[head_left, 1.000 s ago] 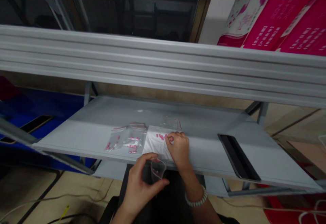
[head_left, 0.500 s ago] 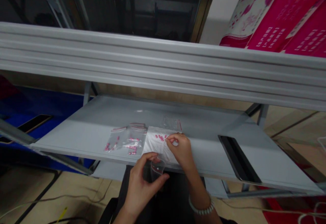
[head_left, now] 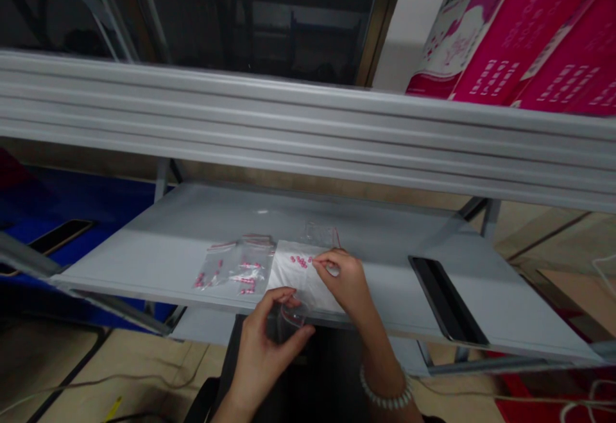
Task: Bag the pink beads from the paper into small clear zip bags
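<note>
My left hand (head_left: 269, 333) is curled around a small clear plastic bag (head_left: 292, 315), its mouth held apart between thumb and fingers at the shelf's front edge. Thumb and forefinger of my right hand (head_left: 344, 275) are pinched together at a small pink bead (head_left: 310, 260). Several more pink beads (head_left: 301, 261) lie beside those fingertips on a white sheet (head_left: 283, 275); whether it is paper or cloth I cannot tell. To the left rest clear zip bags (head_left: 216, 262) with pink pieces inside. Behind the sheet lies another clear bag (head_left: 320, 233).
All this lies on a grey shelf (head_left: 192, 217). A dark, flat phone-like device (head_left: 447, 298) is at its right. A ridged metal beam (head_left: 289, 128) runs across above, with pink boxes (head_left: 510, 38) at upper right. Another dark phone (head_left: 60, 235) is on blue material at left.
The view has shifted slightly. My right fingertips stay at the beads, and my left hand keeps hold of the clear bag with little movement.
</note>
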`<state>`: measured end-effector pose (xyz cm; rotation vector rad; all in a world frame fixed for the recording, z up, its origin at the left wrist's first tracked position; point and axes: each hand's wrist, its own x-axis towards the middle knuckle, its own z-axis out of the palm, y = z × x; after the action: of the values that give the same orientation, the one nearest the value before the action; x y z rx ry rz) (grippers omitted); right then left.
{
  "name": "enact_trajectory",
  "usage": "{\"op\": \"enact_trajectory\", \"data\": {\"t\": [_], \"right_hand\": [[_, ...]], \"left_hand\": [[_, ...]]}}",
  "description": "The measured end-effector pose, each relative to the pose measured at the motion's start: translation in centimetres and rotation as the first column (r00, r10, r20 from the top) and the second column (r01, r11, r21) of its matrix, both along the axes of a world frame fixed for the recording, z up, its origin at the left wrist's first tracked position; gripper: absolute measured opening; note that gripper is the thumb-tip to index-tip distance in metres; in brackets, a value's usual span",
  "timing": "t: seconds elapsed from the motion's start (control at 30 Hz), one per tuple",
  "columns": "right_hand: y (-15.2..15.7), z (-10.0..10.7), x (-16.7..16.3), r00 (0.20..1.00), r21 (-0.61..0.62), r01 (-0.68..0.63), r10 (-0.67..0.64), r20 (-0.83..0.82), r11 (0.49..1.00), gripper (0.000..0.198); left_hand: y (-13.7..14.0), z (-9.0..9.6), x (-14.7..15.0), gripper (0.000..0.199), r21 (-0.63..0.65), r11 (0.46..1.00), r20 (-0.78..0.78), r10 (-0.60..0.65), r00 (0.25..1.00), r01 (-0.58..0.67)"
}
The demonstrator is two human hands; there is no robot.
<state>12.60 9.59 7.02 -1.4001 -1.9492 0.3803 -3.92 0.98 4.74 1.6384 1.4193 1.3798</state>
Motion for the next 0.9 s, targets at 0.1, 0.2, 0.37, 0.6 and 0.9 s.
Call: {"op": "enact_trajectory", "data": {"t": [0.1, 0.2, 0.37, 0.6, 0.9], "right_hand": [[2.2, -1.8, -0.5, 0.996, -0.008, 0.026, -0.025, 0.082, 1.0, 0.019], [3.1, -2.9, -1.1, 0.989, -0.021, 0.032, -0.028, 0.145, 0.999, 0.026], [3.5, -3.6, -1.2, 0.975, -0.044, 0.069, -0.058, 0.216, 0.997, 0.028], [3.6, -3.8, -1.1, 0.977, -0.028, 0.05, -0.043, 0.209, 0.998, 0.021], [2.1, -1.7, -0.5, 0.998, 0.066, -0.06, 0.059, 0.019, 0.996, 0.015]], "left_hand": [[-0.1, -0.1, 0.0, 0.033, 0.008, 1.0, -0.007, -0.003, 1.0, 0.003], [0.0, 0.0, 0.0, 0.033, 0.025, 1.0, -0.018, -0.008, 1.0, 0.008], [0.0, 0.0, -0.1, 0.031, 0.013, 1.0, -0.023, -0.006, 1.0, 0.006], [0.3, -0.1, -0.2, 0.031, -0.02, 1.0, -0.021, -0.011, 1.0, 0.011], [0.5, -0.1, -0.2, 0.031, -0.019, 1.0, -0.024, -0.005, 1.0, 0.005]]}}
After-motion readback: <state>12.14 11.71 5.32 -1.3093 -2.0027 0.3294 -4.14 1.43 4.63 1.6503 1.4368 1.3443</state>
